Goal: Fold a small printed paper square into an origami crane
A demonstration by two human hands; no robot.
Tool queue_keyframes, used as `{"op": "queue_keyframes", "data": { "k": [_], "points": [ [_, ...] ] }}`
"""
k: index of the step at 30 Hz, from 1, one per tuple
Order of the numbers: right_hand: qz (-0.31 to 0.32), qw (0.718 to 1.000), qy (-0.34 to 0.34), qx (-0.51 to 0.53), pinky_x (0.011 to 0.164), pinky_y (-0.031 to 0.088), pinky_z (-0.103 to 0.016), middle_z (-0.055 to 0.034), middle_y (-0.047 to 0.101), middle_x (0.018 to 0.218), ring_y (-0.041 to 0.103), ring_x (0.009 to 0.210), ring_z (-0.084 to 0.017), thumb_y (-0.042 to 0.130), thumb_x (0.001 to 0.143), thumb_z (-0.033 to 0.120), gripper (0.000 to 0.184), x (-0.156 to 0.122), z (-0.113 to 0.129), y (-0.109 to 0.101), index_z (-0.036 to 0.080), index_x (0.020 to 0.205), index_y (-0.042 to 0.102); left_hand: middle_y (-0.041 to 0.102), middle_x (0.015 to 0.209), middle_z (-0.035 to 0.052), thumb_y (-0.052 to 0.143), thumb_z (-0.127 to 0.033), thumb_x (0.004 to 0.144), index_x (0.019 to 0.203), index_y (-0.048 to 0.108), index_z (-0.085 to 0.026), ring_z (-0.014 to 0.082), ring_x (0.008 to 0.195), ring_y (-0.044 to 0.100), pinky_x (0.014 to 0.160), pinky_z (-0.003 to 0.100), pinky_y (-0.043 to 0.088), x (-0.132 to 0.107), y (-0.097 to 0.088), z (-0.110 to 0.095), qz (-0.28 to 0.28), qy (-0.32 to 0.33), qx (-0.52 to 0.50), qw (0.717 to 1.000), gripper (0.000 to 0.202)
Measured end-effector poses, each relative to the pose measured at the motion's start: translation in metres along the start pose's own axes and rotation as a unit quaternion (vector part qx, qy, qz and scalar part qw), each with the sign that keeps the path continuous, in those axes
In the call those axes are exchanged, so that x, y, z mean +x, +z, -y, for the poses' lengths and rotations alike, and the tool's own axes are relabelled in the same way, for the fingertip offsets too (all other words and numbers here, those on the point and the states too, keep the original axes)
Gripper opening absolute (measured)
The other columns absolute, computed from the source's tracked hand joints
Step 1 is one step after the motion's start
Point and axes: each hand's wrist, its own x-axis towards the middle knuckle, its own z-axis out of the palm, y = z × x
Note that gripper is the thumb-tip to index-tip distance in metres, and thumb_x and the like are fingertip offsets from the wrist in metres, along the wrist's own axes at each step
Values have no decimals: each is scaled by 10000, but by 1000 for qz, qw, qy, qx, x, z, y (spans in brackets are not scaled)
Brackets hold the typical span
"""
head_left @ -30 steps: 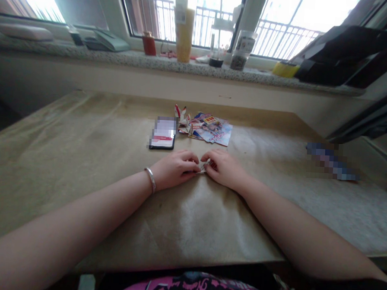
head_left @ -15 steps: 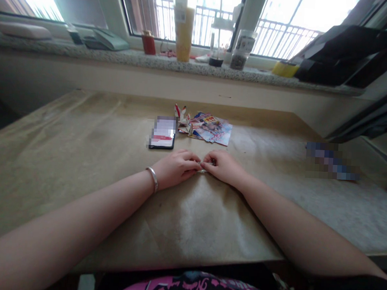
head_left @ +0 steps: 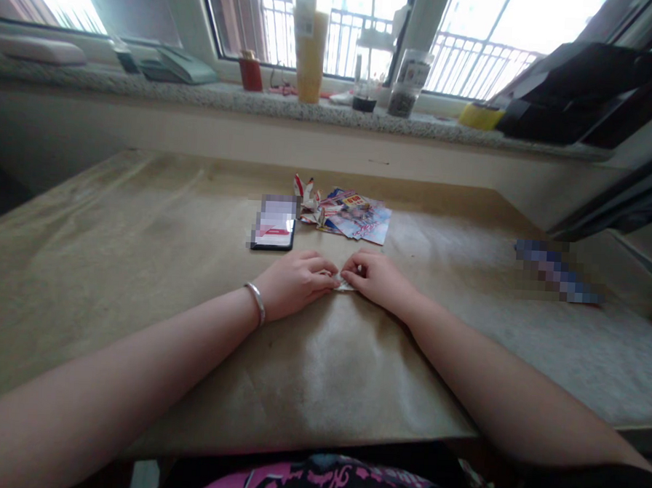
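Left hand (head_left: 296, 280) and right hand (head_left: 376, 278) meet fingertip to fingertip, both pinching 1 small folded paper piece (head_left: 345, 284) flat on the table (head_left: 140, 249). Folding looks part-done. Behind: finished folded shapes (head_left: 308, 196), printed sheets (head_left: 360, 218), phone (head_left: 273, 229).

Both forearms reach forward and angle inward, meeting at the centre; the left hand (head_left: 296, 281) lies palm down with fingers curled, a bangle around its wrist; the right hand (head_left: 377, 279) mirrors it, knuckles up; the fingertips of both pinch together, nearly touching each other.
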Motion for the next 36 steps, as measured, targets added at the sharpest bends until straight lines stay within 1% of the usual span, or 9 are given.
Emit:
{"op": "queue_keyframes", "data": {
  "k": [4,9,12,15,19,22,28,31,36],
  "points": [
    [26,999,-4,36,564,347,-209,20,568,630,481,579,-87,586,757,207,76,0,-1,-2,179,757,657,651,942,26,498,-223,876,930,661,-243,159,828,557,717,291,424,1,-4,-1,18,4,50,999,173],
    [14,999,-30,33,561,342,-202,25,582,619,484,583,-85,603,735,186,45,-3,0,-3,180,751,645,651,931,10,474,-207,884,955,651,-261,131,799,564,686,252,417,-1,-3,5,30,34,18,999,198],
    [7,999,-31,25,551,337,-201,30,577,608,478,559,-80,603,748,221,68,-4,1,-2,186,780,651,656,938,12,466,-206,884,918,663,-251,129,795,579,688,253,428,-1,-1,9,24,15,6,1000,204],
    [3,999,-34,17,549,340,-198,34,572,605,476,549,-76,594,762,235,88,-4,2,-1,188,807,652,661,902,19,436,-172,882,868,672,-229,135,821,593,742,263,450,-2,1,12,12,-4,-20,1000,243],
    [-1,999,-38,1,560,352,-202,26,584,615,489,566,-86,573,785,231,113,-5,4,2,195,848,661,658,972,36,434,-126,845,918,661,-202,131,876,607,787,253,479,-4,5,14,18,-47,-66,997,251],
    [-11,998,-54,-31,605,387,-220,-8,629,694,534,634,-110,555,793,218,121,-6,6,2,190,829,667,651,1028,50,441,-144,841,933,650,-185,136,906,612,795,251,492,-4,6,14,23,-64,-82,994,232],
    [-19,981,-135,-139,778,431,-287,-54,661,897,563,859,-177,520,788,141,179,-7,4,-4,199,879,664,670,1031,51,426,-176,862,997,640,-184,172,901,616,875,349,468,-3,-3,10,39,-39,-29,998,253],
    [-14,964,-200,-172,823,426,-304,-54,648,1005,542,918,-185,513,828,180,170,-5,0,-9,207,892,668,672,1042,44,433,-181,861,1000,647,-200,168,889,609,833,331,473,-4,-6,9,39,-23,-18,999,256],
    [22,936,-272,-224,816,421,-304,-73,669,938,550,951,-186,455,888,219,205,0,-1,-17,181,885,657,669,1051,45,450,-191,863,967,660,-198,168,893,601,793,309,468,-3,-7,10,40,-26,-33,998,235]
  ]
}}
